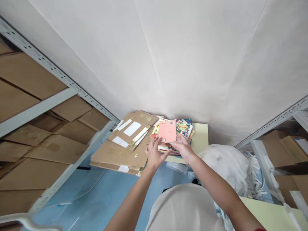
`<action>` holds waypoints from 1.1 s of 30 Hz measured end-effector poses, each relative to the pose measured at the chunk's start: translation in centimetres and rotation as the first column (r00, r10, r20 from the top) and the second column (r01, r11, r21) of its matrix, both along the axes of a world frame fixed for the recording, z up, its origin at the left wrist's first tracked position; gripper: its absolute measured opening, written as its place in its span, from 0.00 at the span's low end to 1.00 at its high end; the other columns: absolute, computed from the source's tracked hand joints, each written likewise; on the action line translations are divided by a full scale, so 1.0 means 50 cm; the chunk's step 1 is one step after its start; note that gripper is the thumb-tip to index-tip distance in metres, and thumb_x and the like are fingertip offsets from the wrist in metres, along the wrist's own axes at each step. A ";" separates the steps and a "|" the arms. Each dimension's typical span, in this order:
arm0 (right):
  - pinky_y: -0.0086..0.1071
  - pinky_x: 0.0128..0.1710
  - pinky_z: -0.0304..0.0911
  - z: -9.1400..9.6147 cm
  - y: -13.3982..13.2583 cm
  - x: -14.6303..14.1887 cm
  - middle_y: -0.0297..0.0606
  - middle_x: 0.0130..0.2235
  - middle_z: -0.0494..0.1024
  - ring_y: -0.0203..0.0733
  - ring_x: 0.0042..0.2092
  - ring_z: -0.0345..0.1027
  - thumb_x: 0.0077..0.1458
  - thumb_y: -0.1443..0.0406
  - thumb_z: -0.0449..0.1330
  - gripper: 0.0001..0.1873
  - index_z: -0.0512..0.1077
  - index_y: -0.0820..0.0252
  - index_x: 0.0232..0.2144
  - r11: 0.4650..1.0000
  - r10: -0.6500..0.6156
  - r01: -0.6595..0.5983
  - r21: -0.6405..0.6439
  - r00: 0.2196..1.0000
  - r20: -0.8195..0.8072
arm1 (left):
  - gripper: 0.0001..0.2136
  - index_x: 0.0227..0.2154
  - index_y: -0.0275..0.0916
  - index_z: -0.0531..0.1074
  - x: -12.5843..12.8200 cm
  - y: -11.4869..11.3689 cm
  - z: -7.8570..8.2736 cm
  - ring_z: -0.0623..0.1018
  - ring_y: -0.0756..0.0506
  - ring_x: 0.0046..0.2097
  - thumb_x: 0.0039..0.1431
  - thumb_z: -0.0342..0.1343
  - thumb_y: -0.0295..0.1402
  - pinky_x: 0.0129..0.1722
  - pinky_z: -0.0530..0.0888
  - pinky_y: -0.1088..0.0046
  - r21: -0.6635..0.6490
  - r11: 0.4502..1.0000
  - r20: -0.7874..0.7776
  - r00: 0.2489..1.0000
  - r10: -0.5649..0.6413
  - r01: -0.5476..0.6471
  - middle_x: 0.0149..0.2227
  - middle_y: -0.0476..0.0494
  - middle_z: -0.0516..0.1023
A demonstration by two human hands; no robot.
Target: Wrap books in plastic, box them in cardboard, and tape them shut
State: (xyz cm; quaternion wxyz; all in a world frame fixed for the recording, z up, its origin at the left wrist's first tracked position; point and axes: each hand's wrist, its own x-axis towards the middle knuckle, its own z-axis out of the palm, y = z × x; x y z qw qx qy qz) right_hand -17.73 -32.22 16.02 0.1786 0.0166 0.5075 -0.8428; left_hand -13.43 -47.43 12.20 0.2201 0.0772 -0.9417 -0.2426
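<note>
The pink book (167, 131) lies at the top of the pile (184, 129) on the counter (202, 136). The left hand (155, 151) is at its lower left corner, fingers curled and thumb spread away; the right hand (183, 147) is at the lower right, but whether it pinches the edge I cannot tell. Handling it well probably means supporting both corners evenly and keeping pressure light, since the uneven pile could slide. Brown boxes (48, 154) fill the left shelf (43, 104), contents hidden; the right-hand cartons (276, 149) also hide theirs. The white bag (226, 160) looks bulky, its filling unclear.
</note>
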 end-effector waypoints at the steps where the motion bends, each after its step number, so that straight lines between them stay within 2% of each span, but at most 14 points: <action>1: 0.45 0.53 0.65 0.002 0.002 0.005 0.38 0.58 0.72 0.52 0.62 0.60 0.38 0.59 0.70 0.33 0.71 0.50 0.50 0.999 -0.037 0.037 0.003 0.998 0.045 | 0.29 0.54 0.38 0.70 0.003 -0.009 -0.011 0.71 0.31 0.57 0.50 0.63 0.46 0.55 0.66 0.51 0.014 1.000 -0.040 0.999 -0.024 0.024 0.55 0.30 0.73; 3: 0.41 0.48 0.67 0.005 0.004 0.022 0.39 0.58 0.73 0.52 0.60 0.63 0.37 0.60 0.70 0.30 0.73 0.51 0.47 0.994 -0.110 0.108 0.020 0.989 0.103 | 0.22 0.51 0.38 0.72 0.008 -0.027 -0.029 0.75 0.36 0.51 0.56 0.59 0.41 0.50 0.70 0.56 0.044 0.994 -0.139 0.986 -0.093 0.100 0.48 0.33 0.77; 6: 0.35 0.40 0.67 0.005 0.000 0.064 0.40 0.54 0.75 0.49 0.53 0.68 0.37 0.60 0.70 0.26 0.74 0.53 0.43 0.980 -0.197 0.195 0.033 0.976 0.095 | 0.13 0.45 0.39 0.75 0.017 -0.051 -0.040 0.78 0.42 0.45 0.61 0.51 0.32 0.46 0.74 0.62 0.071 0.970 -0.293 0.934 -0.203 0.233 0.42 0.37 0.78; 9: 0.33 0.38 0.66 0.000 -0.006 0.126 0.39 0.47 0.78 0.46 0.46 0.70 0.40 0.58 0.69 0.23 0.75 0.54 0.42 0.952 -0.300 0.297 0.074 0.954 0.024 | 0.11 0.42 0.40 0.77 0.045 -0.065 -0.025 0.78 0.44 0.44 0.61 0.51 0.30 0.45 0.75 0.66 0.084 0.937 -0.390 0.877 -0.282 0.339 0.40 0.40 0.78; 12: 0.34 0.38 0.65 0.000 0.003 0.201 0.40 0.44 0.78 0.44 0.43 0.69 0.48 0.52 0.65 0.19 0.77 0.55 0.40 0.907 -0.375 0.388 0.166 0.921 -0.106 | 0.09 0.39 0.41 0.78 0.087 -0.062 0.007 0.78 0.46 0.41 0.61 0.54 0.30 0.43 0.75 0.68 0.141 0.890 -0.455 0.827 -0.330 0.434 0.38 0.42 0.78; 15: 0.35 0.41 0.66 0.010 0.035 0.278 0.40 0.46 0.75 0.45 0.46 0.68 0.51 0.49 0.63 0.20 0.78 0.52 0.42 0.831 -0.409 0.487 0.268 0.862 -0.299 | 0.06 0.35 0.41 0.79 0.120 -0.033 0.041 0.77 0.47 0.38 0.59 0.57 0.32 0.40 0.75 0.70 0.256 0.794 -0.470 0.789 -0.396 0.551 0.34 0.44 0.78; 18: 0.35 0.45 0.65 0.020 0.077 0.350 0.42 0.47 0.73 0.47 0.50 0.67 0.49 0.48 0.65 0.20 0.79 0.54 0.38 0.687 -0.460 0.618 0.382 0.777 -0.429 | 0.08 0.28 0.40 0.78 0.136 0.025 0.058 0.75 0.48 0.33 0.57 0.59 0.38 0.33 0.73 0.73 0.497 0.600 -0.348 0.777 -0.525 0.628 0.28 0.47 0.75; 20: 0.36 0.46 0.65 0.022 0.106 0.395 0.42 0.44 0.75 0.46 0.47 0.69 0.49 0.48 0.65 0.19 0.79 0.56 0.34 0.643 -0.482 0.635 0.428 0.770 -0.418 | 0.13 0.22 0.38 0.76 0.144 0.074 0.058 0.73 0.49 0.29 0.54 0.60 0.43 0.29 0.71 0.74 0.696 0.428 -0.224 0.741 -0.633 0.576 0.25 0.48 0.74; 22: 0.39 0.45 0.67 0.019 0.135 0.441 0.40 0.41 0.78 0.46 0.43 0.72 0.50 0.49 0.65 0.19 0.78 0.55 0.37 0.674 -0.506 0.611 0.415 0.791 -0.344 | 0.17 0.20 0.37 0.76 0.156 0.126 0.055 0.72 0.50 0.27 0.50 0.62 0.47 0.27 0.70 0.75 0.855 0.279 -0.109 0.678 -0.727 0.437 0.23 0.48 0.74; 24: 0.41 0.46 0.68 0.010 0.163 0.489 0.39 0.39 0.80 0.47 0.41 0.74 0.48 0.49 0.67 0.23 0.76 0.53 0.44 0.696 -0.567 0.620 0.363 0.784 -0.252 | 0.19 0.23 0.37 0.78 0.172 0.176 0.054 0.73 0.49 0.27 0.44 0.65 0.51 0.28 0.71 0.74 0.945 0.183 -0.014 0.596 -0.803 0.270 0.24 0.47 0.77; 26: 0.43 0.45 0.68 -0.002 0.189 0.542 0.39 0.37 0.81 0.48 0.39 0.75 0.44 0.50 0.70 0.27 0.75 0.53 0.46 0.665 -0.654 0.671 0.327 0.735 -0.177 | 0.22 0.27 0.36 0.80 0.194 0.223 0.058 0.75 0.47 0.28 0.40 0.67 0.53 0.30 0.73 0.72 0.983 0.132 0.052 0.494 -0.868 0.128 0.26 0.45 0.80; 28: 0.42 0.41 0.69 -0.015 0.212 0.594 0.37 0.33 0.81 0.47 0.36 0.76 0.42 0.50 0.71 0.29 0.75 0.54 0.46 0.629 -0.720 0.711 0.316 0.685 -0.109 | 0.25 0.30 0.35 0.81 0.220 0.267 0.064 0.77 0.45 0.30 0.37 0.68 0.54 0.32 0.75 0.69 0.993 0.118 0.098 0.388 -0.916 0.026 0.28 0.42 0.82; 31: 0.39 0.36 0.69 -0.029 0.245 0.667 0.35 0.30 0.81 0.45 0.32 0.75 0.41 0.50 0.71 0.29 0.75 0.55 0.44 0.556 -0.800 0.773 0.306 0.598 -0.055 | 0.28 0.32 0.35 0.81 0.262 0.332 0.070 0.79 0.42 0.32 0.36 0.68 0.56 0.34 0.76 0.67 0.990 0.137 0.142 0.264 -0.954 -0.039 0.31 0.40 0.83; 33: 0.36 0.32 0.68 -0.032 0.271 0.711 0.35 0.30 0.80 0.43 0.30 0.74 0.40 0.49 0.71 0.29 0.75 0.55 0.43 0.483 -0.857 0.822 0.301 0.515 -0.033 | 0.29 0.32 0.35 0.81 0.294 0.377 0.070 0.80 0.41 0.34 0.37 0.66 0.58 0.35 0.76 0.66 0.991 0.131 0.135 0.176 -0.975 -0.038 0.33 0.38 0.83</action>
